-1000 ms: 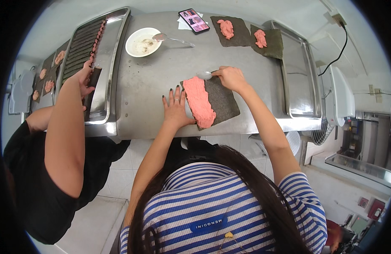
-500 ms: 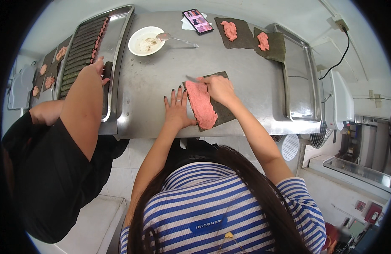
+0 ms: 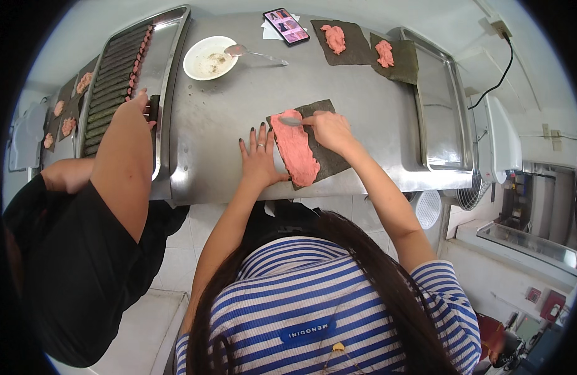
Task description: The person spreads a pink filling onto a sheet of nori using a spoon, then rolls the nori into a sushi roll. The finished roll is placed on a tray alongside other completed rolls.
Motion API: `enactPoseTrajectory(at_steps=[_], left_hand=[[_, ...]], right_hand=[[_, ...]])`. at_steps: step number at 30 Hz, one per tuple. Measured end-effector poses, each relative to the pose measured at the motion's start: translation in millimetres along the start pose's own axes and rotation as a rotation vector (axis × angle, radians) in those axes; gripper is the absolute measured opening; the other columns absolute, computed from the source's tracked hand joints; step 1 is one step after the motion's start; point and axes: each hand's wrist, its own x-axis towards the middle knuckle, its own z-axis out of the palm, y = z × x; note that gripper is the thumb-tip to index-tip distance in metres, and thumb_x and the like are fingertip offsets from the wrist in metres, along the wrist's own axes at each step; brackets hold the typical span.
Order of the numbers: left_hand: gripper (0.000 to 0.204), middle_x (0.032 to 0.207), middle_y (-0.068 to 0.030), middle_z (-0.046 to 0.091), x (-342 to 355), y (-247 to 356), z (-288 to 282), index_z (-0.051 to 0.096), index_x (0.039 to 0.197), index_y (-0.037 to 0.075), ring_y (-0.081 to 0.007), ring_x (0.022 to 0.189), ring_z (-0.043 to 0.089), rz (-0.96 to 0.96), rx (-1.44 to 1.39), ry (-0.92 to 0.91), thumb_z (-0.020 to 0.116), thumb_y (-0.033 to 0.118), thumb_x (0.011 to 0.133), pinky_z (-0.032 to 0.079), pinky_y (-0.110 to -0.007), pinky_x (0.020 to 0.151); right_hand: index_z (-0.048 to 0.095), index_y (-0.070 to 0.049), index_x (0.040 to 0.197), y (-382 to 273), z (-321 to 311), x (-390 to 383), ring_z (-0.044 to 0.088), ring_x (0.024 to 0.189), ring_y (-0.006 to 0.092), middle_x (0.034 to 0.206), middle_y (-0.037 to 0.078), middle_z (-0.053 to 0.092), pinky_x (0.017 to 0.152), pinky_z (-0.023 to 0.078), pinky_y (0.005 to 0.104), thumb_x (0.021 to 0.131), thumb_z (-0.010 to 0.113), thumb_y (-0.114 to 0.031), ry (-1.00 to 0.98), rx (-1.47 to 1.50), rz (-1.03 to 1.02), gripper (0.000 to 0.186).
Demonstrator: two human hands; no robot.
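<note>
The dark green, nearly black square sheet of seaweed (image 3: pixel 333 159) lies near the front edge of the brushed-steel tabletop (image 3: pixel 223 140), turned a little askew, right between my two hands. A long band of smooth pink paste (image 3: pixel 296 156) covers its left part, running from its far left corner down to its near edge; the right part is bare.

My left hand (image 3: pixel 258 164) is open and flat, its fingers spread and pointing toward the far edge of the tabletop, just left of the sheet. Its thumb reaches across to the sheet's near left corner. My right hand (image 3: pixel 329 132) comes over the sheet from the right, closed around the handle of a shiny metal spoon (image 3: pixel 291 121), whose head rests on the paste near the far end of the band.

Toward the tabletop's far left corner stands a round white bowl (image 3: pixel 189 67), with a second metal spoon (image 3: pixel 263 58) leaning over its rim. A black phone with a lit screen (image 3: pixel 287 27) lies at the far edge. Right of it, toward the far right corner, are two more seaweed sheets, each with a pink lump (image 3: pixel 334 39). At the left edge, a co-worker's hand (image 3: pixel 136 105) reaches into a rectangular metal tray (image 3: pixel 178 59) of dark rolls (image 3: pixel 111 78).
</note>
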Motion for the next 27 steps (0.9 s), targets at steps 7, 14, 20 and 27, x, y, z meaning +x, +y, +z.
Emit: enactPoseTrajectory(at_steps=[7,14,20,27], left_hand=[[0.129,0.157,-0.0112,0.004,0.0,-1.1,2.6,0.015,0.149,0.007,-0.0330,0.145,0.004,0.012,-0.047,0.016,0.080,0.059,0.051,0.007,-0.059,0.113],[0.133,0.158,-0.0112,0.002,3.0,-2.5,3.9,0.013,0.149,0.008,-0.0333,0.145,0.001,0.007,-0.060,-0.019,0.083,0.056,0.047,0.006,-0.058,0.113],[0.136,0.158,-0.0114,0.001,2.4,-3.4,0.3,0.011,0.150,0.009,-0.0336,0.145,-0.001,0.023,-0.087,-0.035,0.085,0.054,0.046,0.005,-0.058,0.113],[0.138,0.158,-0.0132,-0.002,5.6,-4.4,1.1,0.006,0.150,0.008,-0.0352,0.145,-0.004,0.011,-0.092,-0.076,0.084,0.053,0.046,0.003,-0.060,0.112]], right_hand=[[0.071,-0.012,0.094,-12.1,-1.3,-64.6,0.066,0.076,0.0314,0.084,0.011,0.063,0.062,0.052,0.0420,0.078,0.055,-0.009,-0.177,-0.145,-0.148,0.023],[0.069,-0.011,0.085,-21.0,-13.5,-86.2,0.064,0.070,0.0266,0.078,0.009,0.061,0.060,0.051,0.0389,0.076,0.058,-0.013,-0.027,-0.194,-0.299,0.015],[0.067,-0.007,0.078,-23.5,6.0,-91.0,0.064,0.070,0.0236,0.075,0.008,0.060,0.060,0.051,0.0361,0.074,0.059,-0.013,0.002,-0.380,-0.384,0.011],[0.065,-0.001,0.076,-30.7,-15.0,-96.2,0.065,0.070,0.0239,0.077,0.011,0.062,0.058,0.052,0.0348,0.074,0.059,-0.012,0.016,-0.291,-0.215,0.013]])
